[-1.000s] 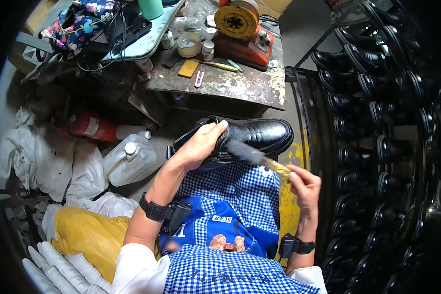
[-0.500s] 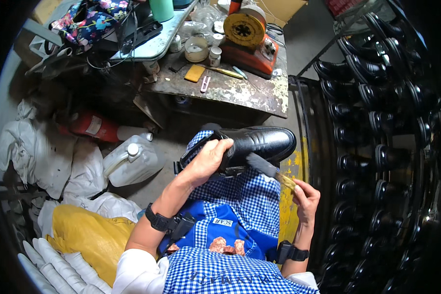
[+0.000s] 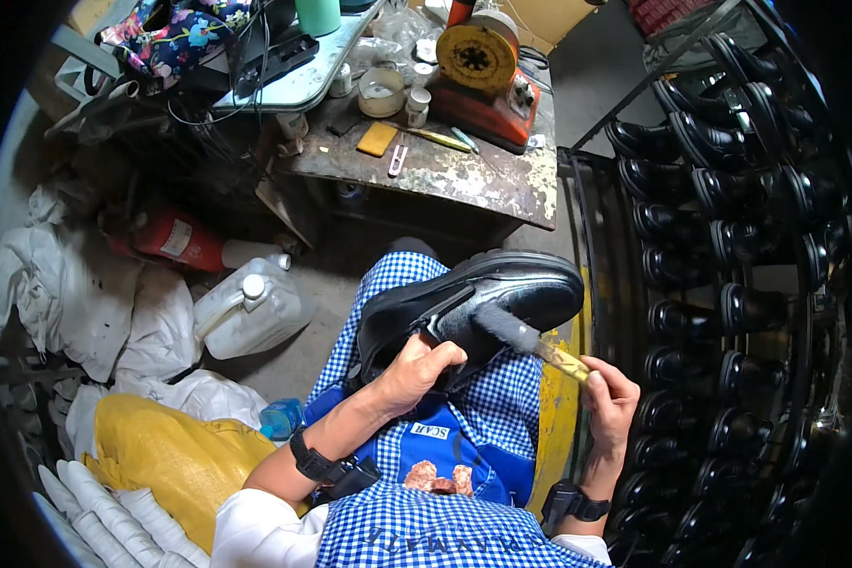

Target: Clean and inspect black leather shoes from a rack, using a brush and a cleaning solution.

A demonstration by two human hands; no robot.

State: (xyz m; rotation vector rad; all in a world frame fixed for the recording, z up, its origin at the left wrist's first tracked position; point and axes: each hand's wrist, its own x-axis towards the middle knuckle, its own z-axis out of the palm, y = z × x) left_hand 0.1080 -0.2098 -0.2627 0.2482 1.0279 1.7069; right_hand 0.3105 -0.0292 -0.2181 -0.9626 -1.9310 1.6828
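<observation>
A black leather shoe point(image 3: 544, 279) lies tilted across my checked lap, toe to the right, with its sole edge along the far side. My left hand point(image 3: 415, 374) is closed on the shoe at its opening, thumb outside and the other fingers partly hidden. In my right hand point(image 3: 611, 405) is a brush point(image 3: 551, 354) with a yellowish handle, pinched near the handle's end. Its dark grey bristles lie against the near side of the shoe's upper.
Ahead stands a worn workbench point(image 3: 502, 185) with an orange grinding machine point(image 3: 488, 109), a round tub point(image 3: 381, 93) and a yellow sponge point(image 3: 377, 139). Racked black shoes point(image 3: 677, 317) line the right. To the left are a white jug point(image 3: 256, 312), a red extinguisher point(image 3: 185, 237) and a yellow sack point(image 3: 161, 454).
My left hand has moved nearer to me and rolled the shoe, bringing its side and sole edge into view. The brush has shifted slightly right and down with my right hand.
</observation>
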